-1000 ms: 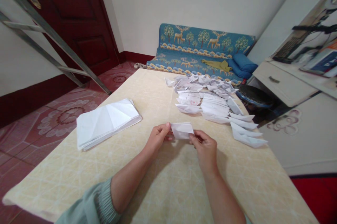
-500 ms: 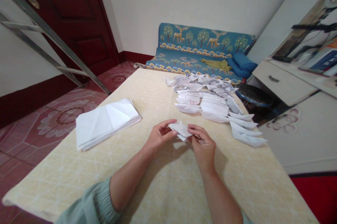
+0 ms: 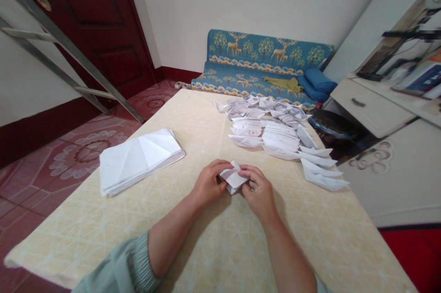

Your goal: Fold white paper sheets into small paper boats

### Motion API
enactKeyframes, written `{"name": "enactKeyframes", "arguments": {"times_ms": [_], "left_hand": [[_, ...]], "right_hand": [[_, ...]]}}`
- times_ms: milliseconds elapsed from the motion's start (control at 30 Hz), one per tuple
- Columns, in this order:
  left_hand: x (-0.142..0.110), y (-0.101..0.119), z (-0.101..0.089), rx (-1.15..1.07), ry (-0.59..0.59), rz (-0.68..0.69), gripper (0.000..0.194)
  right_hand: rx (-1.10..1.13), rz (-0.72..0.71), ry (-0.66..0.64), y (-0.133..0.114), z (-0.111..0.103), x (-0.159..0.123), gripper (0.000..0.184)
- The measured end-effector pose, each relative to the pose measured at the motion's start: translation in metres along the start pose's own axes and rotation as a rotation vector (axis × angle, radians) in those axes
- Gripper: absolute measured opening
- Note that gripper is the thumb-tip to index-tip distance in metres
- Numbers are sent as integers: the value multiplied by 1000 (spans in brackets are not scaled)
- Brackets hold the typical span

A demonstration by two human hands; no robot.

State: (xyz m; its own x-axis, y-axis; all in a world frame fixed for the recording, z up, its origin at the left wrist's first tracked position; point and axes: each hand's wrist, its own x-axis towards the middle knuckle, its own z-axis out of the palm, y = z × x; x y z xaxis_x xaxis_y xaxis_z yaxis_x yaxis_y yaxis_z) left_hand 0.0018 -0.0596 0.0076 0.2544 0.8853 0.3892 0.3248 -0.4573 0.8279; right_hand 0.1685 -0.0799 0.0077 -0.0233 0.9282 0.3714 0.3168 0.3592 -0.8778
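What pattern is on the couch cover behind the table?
Golden deer and green trees on a blue ground on the couch cover, shown in the head view.

Clothing, left arm: sleeve (image 3: pixel 115 267) pale grey-green, fabric softly creased, loose above the cuff. Left cuff (image 3: pixel 142 258) same colour, gathered into a wide band of narrow, closely spaced ridges. Right arm: only a sliver of sleeve (image 3: pixel 321 285) in view at the lower frame edge, similar pale green; cuff detail too small to tell. Both forearms bare beyond the sleeves.
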Motion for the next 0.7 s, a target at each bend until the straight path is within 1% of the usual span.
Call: {"name": "enactKeyframes", "arguments": {"times_ms": [67, 133, 300, 400, 500, 567, 633, 700], "left_hand": [[0, 1, -2, 140, -2, 50, 39], [0, 2, -4, 228, -20, 83, 34], [1, 3, -6, 347, -150, 110, 30], [0, 5, -6, 399, -190, 109, 29], [0, 6, -6, 397, -188, 79, 26], [0, 5, -7, 401, -175, 37, 21], [1, 5, -7, 421, -156, -29, 17], [3, 3, -7, 425, -128, -110, 17]], "right_hand": [[-97, -21, -29, 1, 0, 0, 37], [-183, -46, -48, 1, 0, 1, 38], [-357, -93, -91, 3, -1, 1, 35], [-393, -84, -102, 3, -2, 2, 33], [-382, -71, -101, 5, -3, 3, 29], [-373, -59, -86, 6, -2, 4, 23], [-379, -41, -59, 8, -1, 5, 17], [-407, -21, -33, 8, 0, 6, 15]]}}
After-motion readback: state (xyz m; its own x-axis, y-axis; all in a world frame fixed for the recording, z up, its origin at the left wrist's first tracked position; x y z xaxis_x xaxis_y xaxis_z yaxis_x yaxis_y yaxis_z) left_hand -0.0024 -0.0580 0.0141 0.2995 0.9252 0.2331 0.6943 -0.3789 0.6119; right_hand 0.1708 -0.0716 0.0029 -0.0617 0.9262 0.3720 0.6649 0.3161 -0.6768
